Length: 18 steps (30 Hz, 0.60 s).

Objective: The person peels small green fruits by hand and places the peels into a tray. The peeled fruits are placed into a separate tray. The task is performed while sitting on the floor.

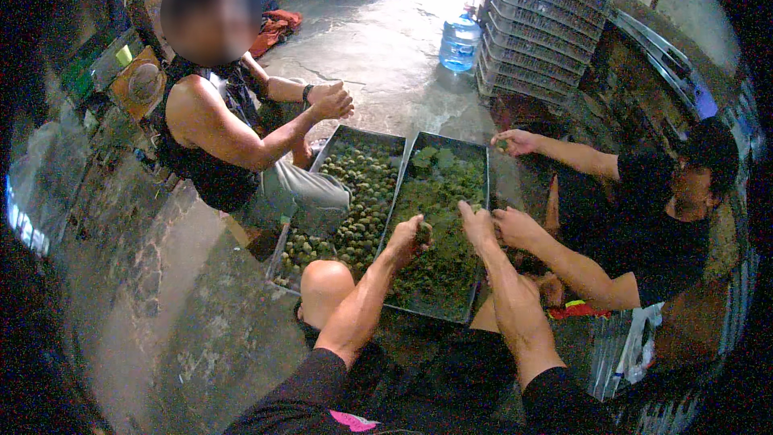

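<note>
Crowding tray (481, 193) rim — hands (407, 238) close.

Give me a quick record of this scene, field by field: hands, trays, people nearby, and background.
left hand: closed on a small green lump over the leaf tray
right hand: fingers down at the leaf tray's right edge
leaf tray: dark, heaped with green leaves
ball tray: filled with round green pieces
people: two co-workers, one on each side of the trays
background: stacked grey crates, blue water jug
</note>
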Each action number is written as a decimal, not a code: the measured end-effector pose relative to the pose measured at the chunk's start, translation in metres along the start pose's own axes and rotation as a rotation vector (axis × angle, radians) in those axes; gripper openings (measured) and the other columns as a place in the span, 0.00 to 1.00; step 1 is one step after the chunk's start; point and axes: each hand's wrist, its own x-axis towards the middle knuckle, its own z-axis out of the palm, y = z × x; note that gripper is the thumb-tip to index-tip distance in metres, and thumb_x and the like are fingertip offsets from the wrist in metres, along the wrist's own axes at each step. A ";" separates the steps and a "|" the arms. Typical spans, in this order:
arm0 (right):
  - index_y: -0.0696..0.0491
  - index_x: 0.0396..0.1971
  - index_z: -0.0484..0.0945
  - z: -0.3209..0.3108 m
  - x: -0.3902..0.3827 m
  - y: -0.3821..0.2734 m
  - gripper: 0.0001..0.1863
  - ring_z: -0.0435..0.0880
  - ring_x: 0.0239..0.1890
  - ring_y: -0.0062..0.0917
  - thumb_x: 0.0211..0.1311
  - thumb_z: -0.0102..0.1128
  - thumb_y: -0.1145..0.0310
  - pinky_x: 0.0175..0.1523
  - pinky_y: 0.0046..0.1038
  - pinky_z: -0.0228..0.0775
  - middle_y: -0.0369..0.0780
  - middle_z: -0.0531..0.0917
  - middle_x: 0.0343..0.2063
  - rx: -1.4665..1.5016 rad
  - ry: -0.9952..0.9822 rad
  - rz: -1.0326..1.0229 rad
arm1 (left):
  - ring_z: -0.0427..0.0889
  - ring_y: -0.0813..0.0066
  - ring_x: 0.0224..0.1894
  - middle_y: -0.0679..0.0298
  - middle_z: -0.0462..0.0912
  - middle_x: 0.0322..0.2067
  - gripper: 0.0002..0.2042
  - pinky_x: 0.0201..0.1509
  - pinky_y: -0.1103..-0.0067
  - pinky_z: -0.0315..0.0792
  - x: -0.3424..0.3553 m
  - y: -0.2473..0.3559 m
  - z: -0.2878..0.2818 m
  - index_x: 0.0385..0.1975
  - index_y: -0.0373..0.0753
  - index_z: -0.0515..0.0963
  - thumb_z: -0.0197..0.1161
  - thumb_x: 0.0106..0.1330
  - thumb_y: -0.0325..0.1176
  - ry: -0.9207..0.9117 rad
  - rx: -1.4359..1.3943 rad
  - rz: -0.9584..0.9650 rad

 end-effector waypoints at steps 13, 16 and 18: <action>0.56 0.29 0.73 0.001 -0.024 0.014 0.12 0.76 0.34 0.46 0.54 0.54 0.61 0.38 0.41 0.65 0.50 0.78 0.26 -0.452 -0.002 -0.486 | 0.66 0.81 0.11 0.69 0.71 0.14 0.17 0.11 0.83 0.58 0.011 -0.018 -0.009 0.19 0.41 0.73 0.50 0.63 0.46 -0.073 0.171 0.138; 0.57 0.29 0.73 0.000 -0.035 -0.008 0.16 0.76 0.32 0.49 0.56 0.50 0.57 0.38 0.43 0.64 0.52 0.78 0.25 -0.478 0.023 -0.364 | 0.65 0.80 0.13 0.67 0.70 0.14 0.17 0.14 0.81 0.61 0.015 -0.029 -0.012 0.22 0.39 0.74 0.49 0.63 0.45 -0.136 0.172 0.126; 0.57 0.29 0.73 -0.003 -0.025 0.001 0.18 0.76 0.33 0.48 0.57 0.49 0.55 0.39 0.44 0.64 0.52 0.78 0.26 -0.503 0.048 -0.302 | 0.67 0.80 0.15 0.66 0.71 0.15 0.16 0.15 0.82 0.61 0.018 -0.033 -0.013 0.25 0.38 0.75 0.48 0.63 0.44 -0.259 -0.201 -0.129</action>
